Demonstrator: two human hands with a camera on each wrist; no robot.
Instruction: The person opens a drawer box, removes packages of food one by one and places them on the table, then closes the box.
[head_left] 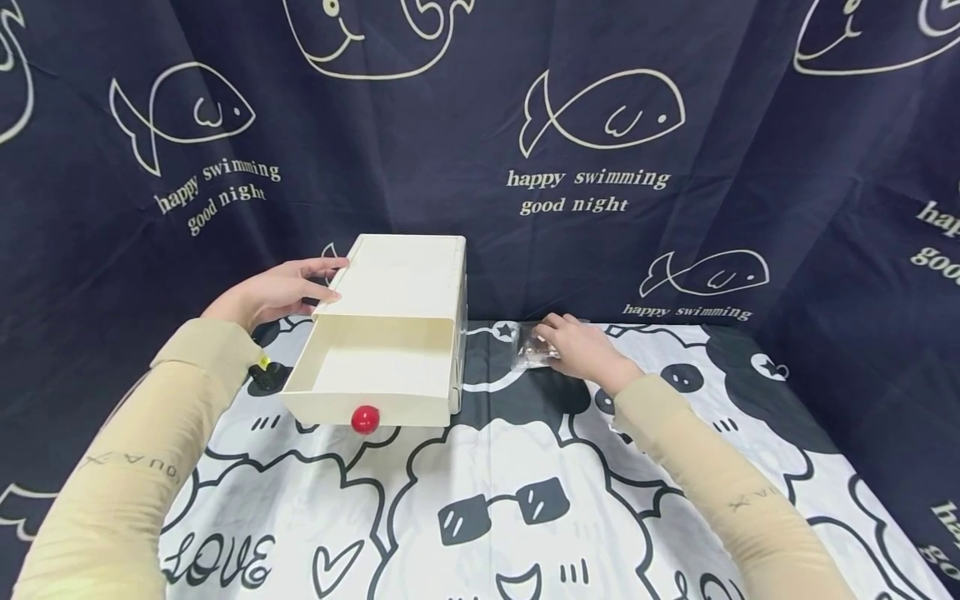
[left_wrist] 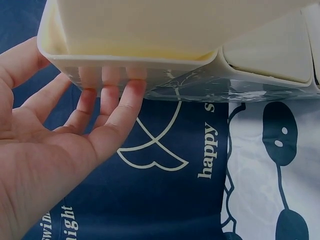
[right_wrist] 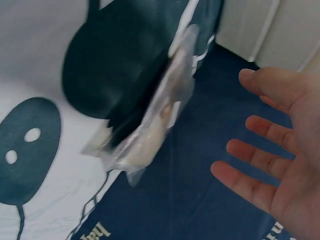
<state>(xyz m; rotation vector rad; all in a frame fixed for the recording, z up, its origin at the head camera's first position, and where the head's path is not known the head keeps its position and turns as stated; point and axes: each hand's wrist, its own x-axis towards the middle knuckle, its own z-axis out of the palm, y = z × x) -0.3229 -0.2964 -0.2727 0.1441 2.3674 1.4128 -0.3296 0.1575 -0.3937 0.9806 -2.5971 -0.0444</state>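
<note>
A white drawer box (head_left: 405, 271) stands on the patterned cloth, its top drawer (head_left: 375, 358) pulled out. A red round knob (head_left: 365, 419) is on the drawer front. My left hand (head_left: 281, 287) touches the box's left side, and the left wrist view shows its fingers (left_wrist: 132, 95) fairly straight against the glossy wall. To the right of the box lies a clear plastic packet (head_left: 531, 346) with something pale and brownish inside. My right hand (head_left: 581, 346) is beside this packet. In the right wrist view its fingers (right_wrist: 245, 185) are spread, with a gap between them and the packet (right_wrist: 155, 125).
A dark blue curtain (head_left: 450, 150) with fish drawings hangs right behind the box. Below the left forearm, a small dark dotted item (head_left: 268, 377) with a yellow bit lies left of the drawer. More drawer compartments (left_wrist: 270, 45) show under the top one in the left wrist view.
</note>
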